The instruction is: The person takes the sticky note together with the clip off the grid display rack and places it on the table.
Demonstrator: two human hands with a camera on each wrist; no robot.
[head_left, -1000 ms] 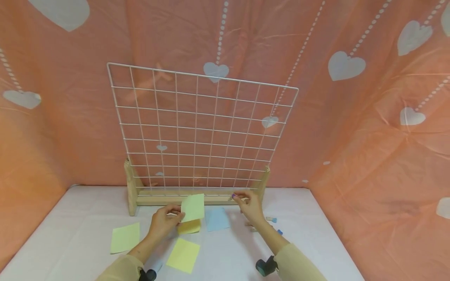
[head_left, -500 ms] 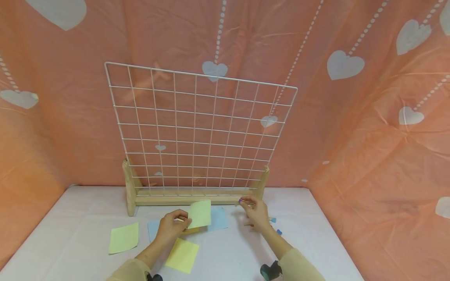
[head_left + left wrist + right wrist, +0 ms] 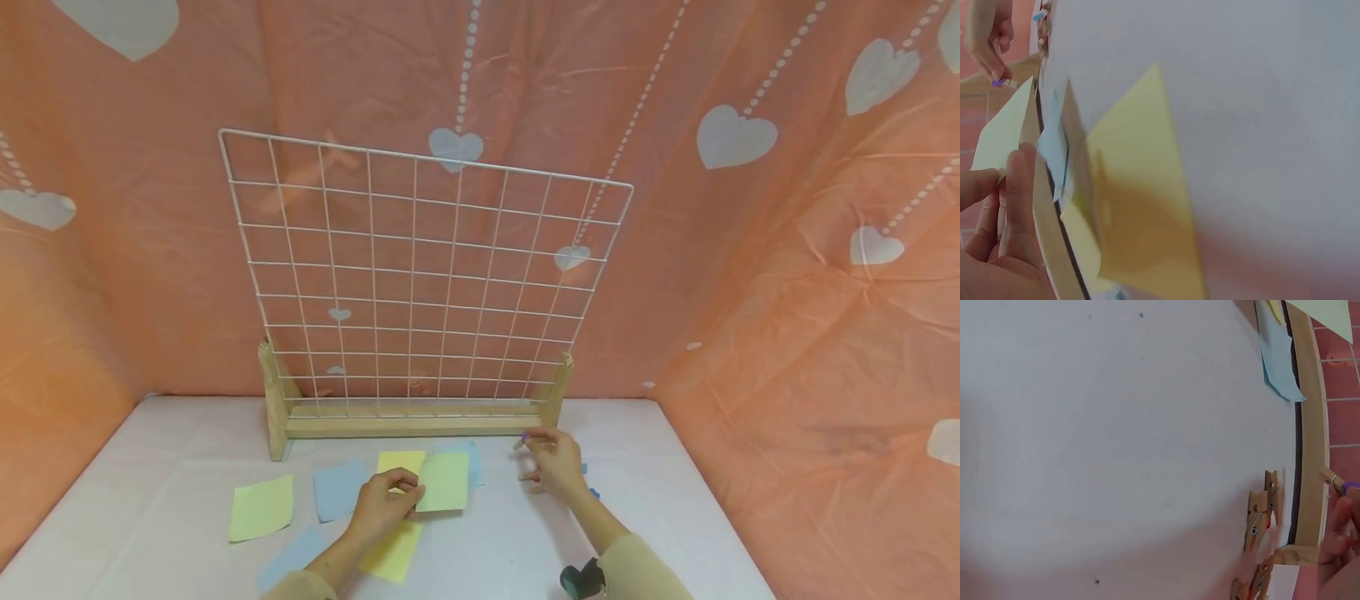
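Observation:
My left hand (image 3: 386, 504) pinches a pale green sticky note (image 3: 444, 483) by its left edge, thumb on the near face. The note is held over a blue note (image 3: 476, 468) and yellow notes (image 3: 400, 460) on the table. My right hand (image 3: 557, 467) holds a small wooden clothespin (image 3: 1333, 480) with a purple decoration between its fingertips, to the right of the green note and apart from it. Several more wooden clothespins (image 3: 1257, 519) lie on the table by the right hand, partly hidden by it in the head view.
A white wire grid (image 3: 427, 158) stands upright in a wooden base (image 3: 412, 427) behind the hands. Another green note (image 3: 261, 508) and blue notes (image 3: 339, 490) lie to the left. Orange cloth with pale hearts (image 3: 738, 137) surrounds the white table (image 3: 180, 450).
The left hand has moved right and nearer with the green note, uncovering notes on the left. The right hand, still holding the clothespin, has moved slightly right and nearer.

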